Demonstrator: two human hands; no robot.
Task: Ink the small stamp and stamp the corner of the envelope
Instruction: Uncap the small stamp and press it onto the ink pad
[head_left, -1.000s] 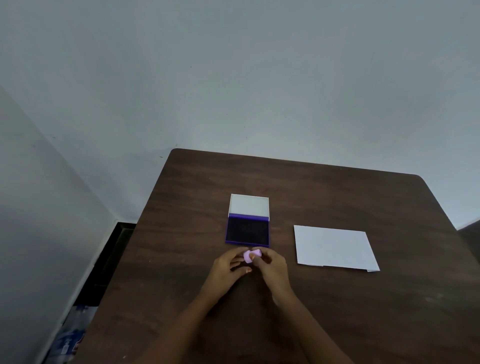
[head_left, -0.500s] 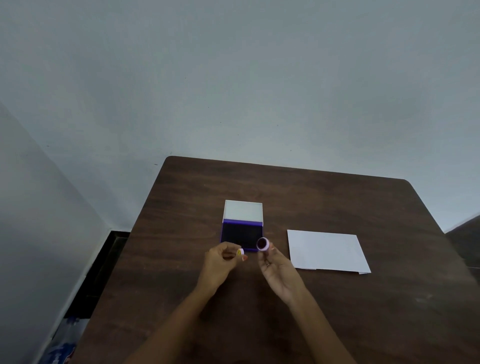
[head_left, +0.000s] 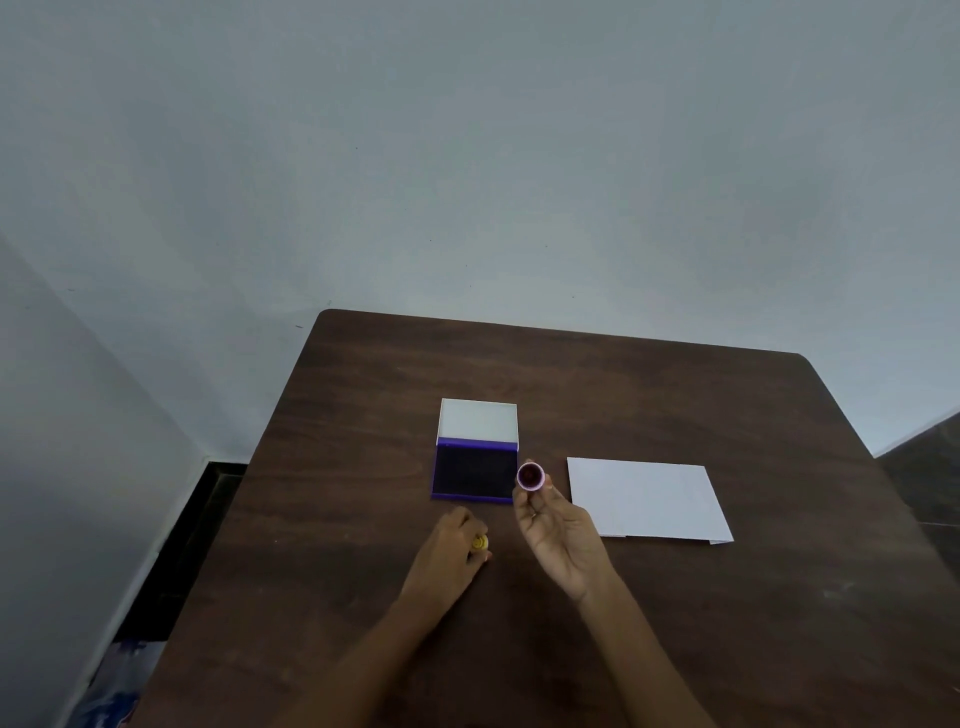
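ink pad lid open | right hand pinches stamp

A: The table is looking like dark wood, grain showing, with a faint matt sheen.

B: And the envelope on the right is reading as plain matt white paper.

A: The ink pad is showing a glossy purple plastic rim around a dull, dark felt-like face; its lid is looking smooth and white.

B: The small stamp is appearing as smooth pink plastic.
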